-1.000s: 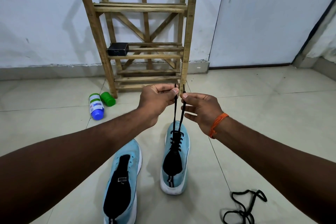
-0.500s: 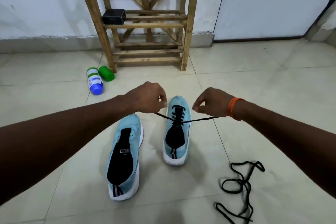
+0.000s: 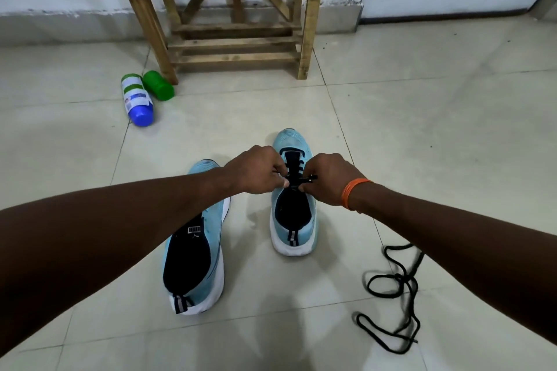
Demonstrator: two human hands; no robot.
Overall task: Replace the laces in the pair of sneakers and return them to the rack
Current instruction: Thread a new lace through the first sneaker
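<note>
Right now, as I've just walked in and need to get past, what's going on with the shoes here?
A person is lacing the farther light-blue sneaker: the left hand and the right hand both pinch the black lace over its tongue, apparently tying it. The nearer sneaker shows no lace yet. A loose black lace lies on the floor to the right. Neither shoe is on the wooden rack.

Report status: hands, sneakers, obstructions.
Left hand, right hand pinch black lace on far sneaker. Near sneaker: no lace seen. Spare lace on floor, clear of rack.
</note>
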